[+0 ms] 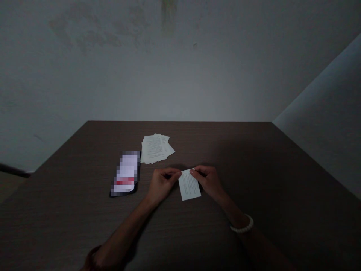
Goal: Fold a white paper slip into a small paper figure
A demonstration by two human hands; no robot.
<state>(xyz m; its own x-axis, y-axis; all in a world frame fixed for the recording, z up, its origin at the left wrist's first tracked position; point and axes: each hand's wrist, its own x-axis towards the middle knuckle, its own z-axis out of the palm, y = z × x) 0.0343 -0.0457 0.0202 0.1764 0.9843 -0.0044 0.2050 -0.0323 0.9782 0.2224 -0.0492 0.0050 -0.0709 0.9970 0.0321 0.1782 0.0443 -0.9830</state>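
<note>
Head view: what is being held there, and how?

A small printed sheet (190,187) is being held above or against the table (70,180); which of the two is not being shown. Its top left corner is being pinched between thumb and fingers by the left hand (162,184), its top right corner likewise by the right hand (208,181).

Is the hold being judged a good one?

Largely, yes. Only the top corners are being gripped, so most of the print is being left uncovered. Thin paper is probably being dealt with, so an even, light pressure is being advised: by a hard pull from either side, a tear or a crease would be risked.

And the slight slant of the sheet?

It is being corrected best by small shifts of both wrists together, with the top edge being held straight.

What is being passed over nearby?

A fanned pile of papers (153,148) is being left beyond the left hand, and a phone (125,171) just beside the pile. Neither is being touched.
</note>
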